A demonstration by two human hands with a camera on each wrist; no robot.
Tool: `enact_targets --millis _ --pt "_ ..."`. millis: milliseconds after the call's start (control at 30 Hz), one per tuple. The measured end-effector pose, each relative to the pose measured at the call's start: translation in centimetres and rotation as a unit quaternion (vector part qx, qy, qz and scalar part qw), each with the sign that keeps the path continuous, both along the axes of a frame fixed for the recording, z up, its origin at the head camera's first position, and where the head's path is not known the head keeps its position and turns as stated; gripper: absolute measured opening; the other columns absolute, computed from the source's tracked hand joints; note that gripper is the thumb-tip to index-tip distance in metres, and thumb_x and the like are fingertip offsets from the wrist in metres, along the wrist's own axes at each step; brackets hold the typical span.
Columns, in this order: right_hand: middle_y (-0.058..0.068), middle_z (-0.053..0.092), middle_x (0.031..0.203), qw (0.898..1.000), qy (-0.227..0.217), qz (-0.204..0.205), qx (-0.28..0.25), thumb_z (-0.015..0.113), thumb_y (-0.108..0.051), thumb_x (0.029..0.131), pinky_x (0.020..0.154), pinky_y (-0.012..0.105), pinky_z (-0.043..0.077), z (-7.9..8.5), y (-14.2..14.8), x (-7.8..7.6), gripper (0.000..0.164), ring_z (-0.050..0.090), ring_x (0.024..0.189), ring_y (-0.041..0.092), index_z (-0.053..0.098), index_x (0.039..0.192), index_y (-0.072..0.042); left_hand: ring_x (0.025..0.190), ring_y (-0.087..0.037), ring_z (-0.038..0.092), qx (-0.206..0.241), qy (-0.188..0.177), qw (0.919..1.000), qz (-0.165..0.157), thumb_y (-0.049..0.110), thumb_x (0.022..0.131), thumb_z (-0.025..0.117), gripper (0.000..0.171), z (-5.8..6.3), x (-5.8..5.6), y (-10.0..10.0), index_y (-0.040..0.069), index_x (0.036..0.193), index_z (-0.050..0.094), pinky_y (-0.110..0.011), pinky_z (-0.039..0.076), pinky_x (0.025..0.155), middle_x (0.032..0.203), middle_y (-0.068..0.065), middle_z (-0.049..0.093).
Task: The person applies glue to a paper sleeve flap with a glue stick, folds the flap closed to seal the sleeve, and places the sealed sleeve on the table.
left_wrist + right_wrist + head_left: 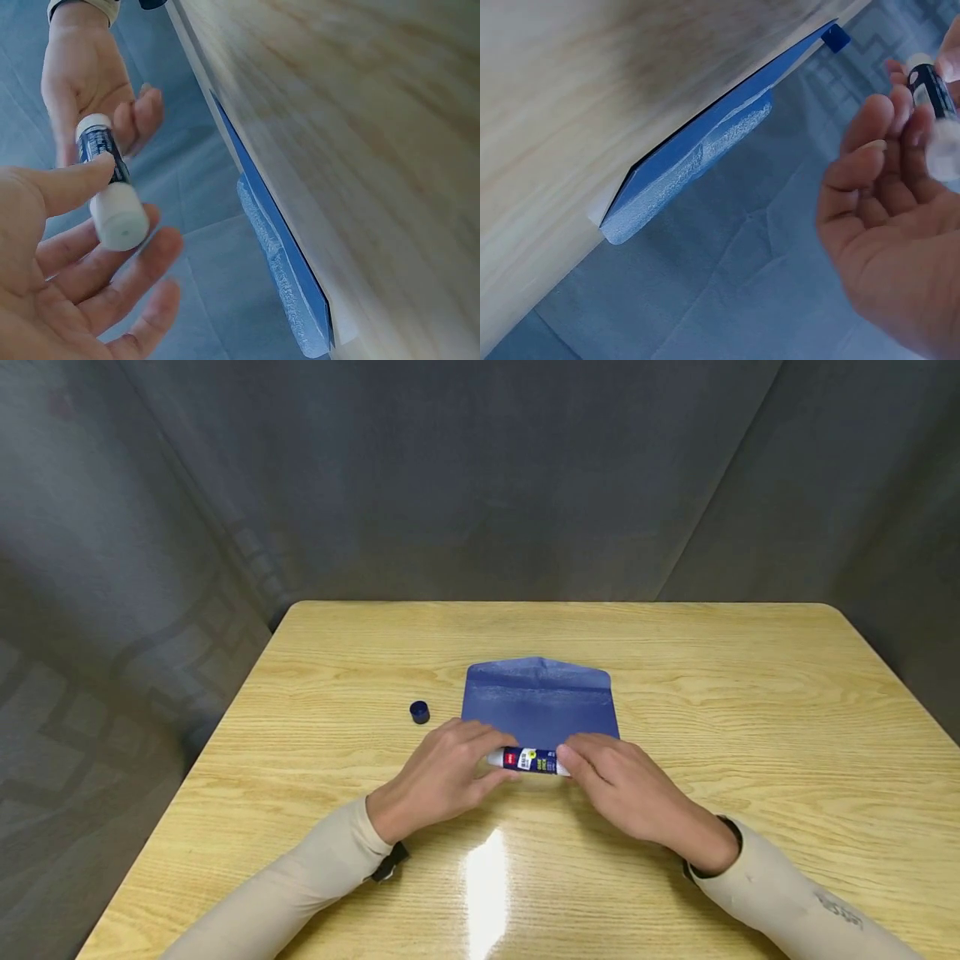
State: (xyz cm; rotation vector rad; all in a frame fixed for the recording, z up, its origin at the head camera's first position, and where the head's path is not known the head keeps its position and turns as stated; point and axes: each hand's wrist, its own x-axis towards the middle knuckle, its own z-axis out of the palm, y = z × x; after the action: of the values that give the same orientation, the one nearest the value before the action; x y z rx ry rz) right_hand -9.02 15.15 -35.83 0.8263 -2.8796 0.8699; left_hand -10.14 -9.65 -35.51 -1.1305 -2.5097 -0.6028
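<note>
A glue stick (pixel 534 760) with a dark blue label and white ends is held level between both hands above the table's near half. My left hand (pixel 442 774) pinches its left end between thumb and fingers. At the other end, the thumb and fingers of my right hand (pixel 628 787) grip the stick. Just beyond the hands lies a blue envelope (pixel 540 717), its flap (pixel 540 670) unfolded away from me. Whitish smears cover the flap in the right wrist view. The hands hide the envelope's near edge. Left of it stands a small dark blue cap (pixel 419 712).
The wooden table (pixel 712 677) has a light grain and a bright reflection near its front. Grey curtains (pixel 480 485) hang behind it and along both sides.
</note>
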Motion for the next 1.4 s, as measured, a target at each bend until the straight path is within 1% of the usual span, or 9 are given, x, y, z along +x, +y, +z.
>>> enact_targets --millis 100,133,267,367,567,800,1100,1267,1400 --pt "-0.014 0.048 0.074 0.999 0.017 0.025 -0.023 0.057 -0.036 0.101 0.051 0.019 0.036 0.0 0.0 0.2 0.015 0.038 0.058 0.002 0.055 0.091 -0.026 0.083 -0.014 0.070 -0.010 -0.023 0.9997 0.006 0.028 0.084 0.080 0.032 0.0 0.1 0.1 0.009 0.109 0.073 -0.029 0.056 0.080 0.096 -0.002 0.076" --pt "-0.014 0.051 0.076 0.999 0.023 0.034 -0.030 0.062 -0.037 0.098 0.051 0.019 0.036 0.0 0.0 0.3 0.014 0.040 0.059 0.002 0.054 0.095 -0.026 0.081 -0.014 0.069 -0.013 -0.031 0.9994 0.006 0.028 0.085 0.080 0.032 0.0 0.1 0.1 0.009 0.109 0.073 -0.029 0.056 0.079 0.096 -0.002 0.076" --pt "-0.014 0.058 0.086 0.995 0.054 0.072 -0.051 0.072 -0.037 0.091 0.059 0.020 0.044 -0.1 -0.4 0.6 0.026 0.052 0.070 0.003 0.055 0.106 -0.023 0.081 -0.013 0.069 -0.019 -0.046 0.9988 -0.005 0.029 0.086 0.078 0.029 0.1 0.3 0.3 0.011 0.107 0.072 -0.030 0.055 0.081 0.095 0.001 0.075" --pt "-0.017 0.057 0.088 0.992 0.072 0.088 -0.061 0.072 -0.033 0.092 0.064 0.021 0.047 -0.1 -0.6 0.7 0.028 0.056 0.078 0.003 0.054 0.111 -0.023 0.084 -0.012 0.070 -0.013 -0.038 0.9990 -0.020 0.030 0.086 0.078 0.027 0.1 0.5 0.4 0.011 0.105 0.072 -0.029 0.056 0.084 0.096 0.002 0.076" --pt "-0.019 0.054 0.084 0.990 0.085 0.091 -0.066 0.072 -0.034 0.091 0.059 0.017 0.043 -0.1 -0.7 0.8 0.029 0.054 0.072 0.004 0.055 0.114 -0.026 0.085 -0.010 0.070 -0.016 0.000 0.9991 -0.039 0.033 0.085 0.079 0.029 0.1 0.8 0.7 0.010 0.103 0.073 -0.026 0.054 0.081 0.094 0.001 0.076" --pt "-0.019 0.053 0.082 0.988 0.098 0.094 -0.070 0.072 -0.034 0.091 0.057 0.016 0.041 -0.2 -0.9 0.9 0.025 0.052 0.069 0.003 0.057 0.110 -0.028 0.084 -0.009 0.068 -0.031 0.014 0.9987 -0.038 0.038 0.088 0.075 0.033 0.0 1.1 1.0 0.010 0.104 0.074 -0.023 0.052 0.077 0.094 0.001 0.076" --pt "-0.018 0.056 0.092 0.987 0.105 0.093 -0.084 0.072 -0.031 0.091 0.058 0.017 0.043 -0.2 -0.8 0.9 0.025 0.053 0.075 0.002 0.061 0.113 -0.029 0.081 -0.007 0.067 -0.030 0.010 0.9987 -0.039 0.037 0.088 0.075 0.029 0.0 1.1 1.0 0.012 0.104 0.074 -0.023 0.050 0.073 0.091 0.003 0.076" --pt "-0.019 0.058 0.095 0.986 0.101 0.086 -0.098 0.073 -0.029 0.091 0.062 0.021 0.047 -0.2 -0.8 0.8 0.024 0.054 0.080 0.002 0.062 0.112 -0.031 0.086 -0.009 0.069 -0.033 -0.012 0.9985 -0.042 0.036 0.086 0.077 0.032 0.0 0.7 0.7 0.011 0.107 0.074 -0.025 0.054 0.078 0.097 0.002 0.076" --pt "-0.020 0.058 0.092 0.989 0.093 0.061 -0.096 0.073 -0.030 0.091 0.062 0.020 0.045 -0.1 -0.5 0.5 0.023 0.055 0.079 0.002 0.062 0.111 -0.032 0.092 -0.014 0.070 -0.088 -0.050 0.9947 -0.017 0.042 0.084 0.077 0.042 -0.2 -0.3 -0.1 0.010 0.111 0.073 -0.030 0.057 0.083 0.103 0.000 0.075"
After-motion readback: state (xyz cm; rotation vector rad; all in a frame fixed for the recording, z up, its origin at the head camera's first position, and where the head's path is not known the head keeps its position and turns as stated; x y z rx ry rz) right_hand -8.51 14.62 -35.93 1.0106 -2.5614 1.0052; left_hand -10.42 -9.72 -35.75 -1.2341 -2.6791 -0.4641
